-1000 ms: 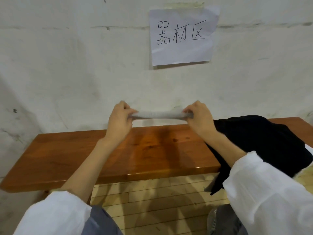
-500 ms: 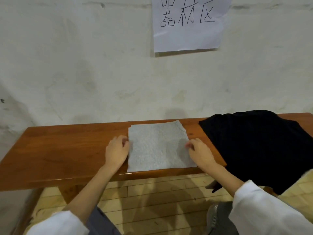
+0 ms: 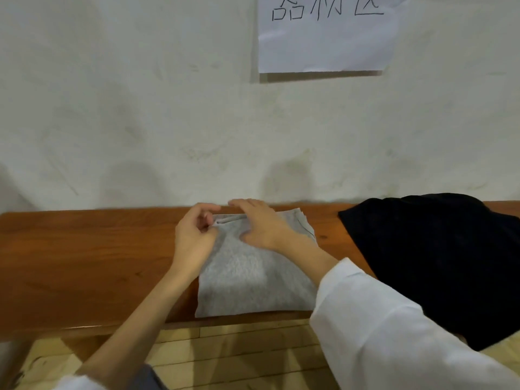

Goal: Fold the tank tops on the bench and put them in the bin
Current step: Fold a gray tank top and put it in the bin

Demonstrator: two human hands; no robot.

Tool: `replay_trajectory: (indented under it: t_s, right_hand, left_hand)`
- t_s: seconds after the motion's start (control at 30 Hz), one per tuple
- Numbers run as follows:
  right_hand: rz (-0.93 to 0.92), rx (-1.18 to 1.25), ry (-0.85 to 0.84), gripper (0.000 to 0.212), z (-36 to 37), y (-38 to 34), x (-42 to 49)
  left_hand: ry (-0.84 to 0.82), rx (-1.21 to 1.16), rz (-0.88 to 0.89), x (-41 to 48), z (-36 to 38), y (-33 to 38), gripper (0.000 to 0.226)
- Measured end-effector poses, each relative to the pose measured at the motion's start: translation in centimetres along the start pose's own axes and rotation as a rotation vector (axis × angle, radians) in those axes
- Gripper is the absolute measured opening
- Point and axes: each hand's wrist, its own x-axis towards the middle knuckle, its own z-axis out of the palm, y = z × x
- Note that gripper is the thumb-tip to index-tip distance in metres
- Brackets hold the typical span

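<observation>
The left hand (image 3: 194,237) has its thumb and forefinger closed together on the far left corner of the grey tank top (image 3: 253,280). The frame is a little blurred there, so it looks like a pinch on a small raised fold, with the other fingers curled loosely above. The right hand (image 3: 261,225) lies flat on the far part of the same cloth, fingers straight and close together, pointing left, their tips just beside the left hand's fingers.

The grey tank top is folded into a rough square and lies flat on the bench (image 3: 84,263). Its near edge reaches the bench's front edge, and its far edge lies close to the wall (image 3: 140,122).

To the left of the cloth the reddish-brown wood is bare all the way along. To the right, only a narrow strip of wood separates it from the black garment (image 3: 436,263), which is heaped on the bench and hangs over the front edge. The right forearm, in a white sleeve (image 3: 380,333), crosses the cloth's near right corner.

The wall is white and scuffed, and a paper sign (image 3: 326,43) with handwritten characters is fixed to it above the bench. Below the bench is pale wooden plank floor (image 3: 239,347).
</observation>
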Motion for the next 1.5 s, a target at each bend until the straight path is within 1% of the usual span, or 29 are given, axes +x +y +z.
replay_trajectory:
  t_s: [0.03, 0.1, 0.17, 0.2, 0.23, 0.3, 0.37, 0.4, 0.47, 0.53, 0.6, 0.63, 0.7, 0.73, 0.77, 0.83, 0.9, 0.93, 1.0, 1.1, 1.13, 1.17, 1.2, 1.23, 1.27, 1.3, 1.33, 1.4, 1.5]
  right_hand:
    - [-0.016, -0.099, -0.056, 0.056, -0.3, 0.1, 0.7]
    - [0.044, -0.209, -0.14, 0.041, -1.5, 1.5, 1.0]
    - [0.168, -0.174, -0.178, 0.035, -3.2, 4.2, 0.0]
    - [0.214, -0.114, -0.174, 0.028, -3.9, 5.7, -0.9]
    - [0.253, -0.024, -0.163, 0.025, -4.6, 7.1, -1.9]
    - [0.316, 0.206, -0.107, 0.037, -5.4, 8.7, -3.4]
    - [0.331, 0.351, 0.033, 0.032, -5.3, 9.1, -3.6]
    - [0.331, 0.358, 0.098, 0.028, -4.9, 9.3, -3.3]
    - [0.333, 0.29, 0.157, 0.023, -3.7, 9.4, -2.4]
    - [0.365, 0.193, 0.192, 0.016, -2.1, 9.2, -1.9]
    - [0.368, 0.063, 0.278, 0.03, -0.7, 8.4, -2.3]
    - [0.357, -0.015, 0.347, 0.037, 0.0, 7.6, -3.0]
    - [0.287, -0.122, 0.459, 0.042, 1.4, 5.3, -4.8]
    - [0.25, -0.168, 0.453, 0.044, 2.3, 4.3, -6.0]
    - [0.232, -0.223, 0.412, 0.051, 3.2, 3.3, -7.2]
    - [0.247, -0.272, 0.289, 0.07, 4.9, 2.0, -9.5]
    - [0.305, -0.248, 0.183, 0.086, 6.1, 1.8, -11.1]
    - [0.328, -0.244, 0.159, 0.093, 6.5, 2.0, -11.3]
    - [0.349, -0.26, 0.134, 0.095, 6.5, 2.0, -11.5]
    - [0.359, -0.209, 0.053, 0.086, 5.4, 1.9, -11.2]
    - [0.358, -0.174, 0.039, 0.077, 4.8, 2.1, -11.1]
    - [0.365, -0.121, 0.066, 0.067, 4.2, 2.1, -11.1]
    - [0.395, -0.061, 0.153, 0.06, 3.8, 2.4, -11.2]
    - [0.462, -0.02, 0.279, 0.053, 3.4, 2.6, -11.6]
    - [0.569, 0.013, 0.39, 0.048, 3.1, 3.1, -11.8]
    - [0.686, 0.07, 0.44, 0.043, 2.8, 3.5, -12.2]
    - [0.775, 0.148, 0.431, 0.04, 2.6, 4.0, -12.5]
    - [0.846, 0.251, 0.338, 0.038, 2.4, 4.3, -12.8]
    - [0.851, 0.267, 0.312, 0.032, 2.4, 4.1, -12.8]
  left_hand:
    - [0.01, -0.027, 0.022, -0.1, -0.3, 0.5, 0.04]
    - [0.05, -0.064, 0.036, 0.0, -0.7, 1.1, 0.042]
    - [0.072, -0.089, 0.019, 0.3, -0.9, 1.1, 0.045]
    - [0.078, -0.101, 0.007, 0.5, -0.8, 0.8, 0.046]
    - [0.09, -0.111, -0.003, 0.7, -0.7, 0.6, 0.046]
    - [0.133, -0.107, -0.02, 1.2, 0.0, -0.2, 0.043]
    - [0.197, -0.079, -0.05, 2.0, 0.7, -1.0, 0.037]
    - [0.22, -0.059, -0.071, 2.5, 1.1, -1.5, 0.034]
    - [0.224, 0.002, -0.123, 3.3, 1.9, -2.2, 0.035]
    - [0.158, 0.084, -0.16, 3.2, 2.4, -2.2, 0.053]
    - [0.073, 0.235, -0.081, 2.0, 2.5, -2.5, 0.068]
    - [0.025, 0.338, 0.004, 0.9, 2.5, -2.5, 0.068]
    - [-0.125, 0.558, 0.174, -1.6, 3.0, -2.3, 0.059]
    - [-0.223, 0.66, 0.214, -2.8, 3.4, -2.1, 0.056]
    - [-0.308, 0.756, 0.214, -3.9, 3.8, -2.1, 0.057]
    - [-0.401, 0.933, 0.18, -5.6, 4.2, -2.6, 0.061]
    - [-0.381, 1.009, 0.18, -6.8, 3.9, -3.2, 0.066]
    - [-0.363, 1.031, 0.191, -7.1, 3.7, -3.5, 0.071]
    - [-0.368, 1.081, 0.199, -7.5, 3.4, -4.0, 0.081]
    - [-0.42, 1.085, 0.159, -7.1, 3.7, -3.4, 0.081]
    - [-0.408, 1.047, 0.141, -6.9, 3.6, -3.2, 0.075]
    - [-0.344, 0.986, 0.12, -6.8, 3.3, -2.8, 0.066]
    - [-0.228, 0.927, 0.086, -6.9, 2.7, -2.7, 0.056]
    - [-0.099, 0.888, 0.037, -7.0, 1.9, -2.5, 0.046]
    - [-0.004, 0.867, -0.042, -7.1, 1.1, -2.3, 0.04]
    - [0.031, 0.855, -0.132, -7.2, 0.3, -2.3, 0.04]
    - [0.022, 0.853, -0.202, -7.2, -0.3, -2.2, 0.044]
    - [-0.062, 0.882, -0.255, -7.0, -1.2, -2.2, 0.049]
    - [-0.197, 0.834, -0.252, -6.4, -1.6, -2.5, 0.037]
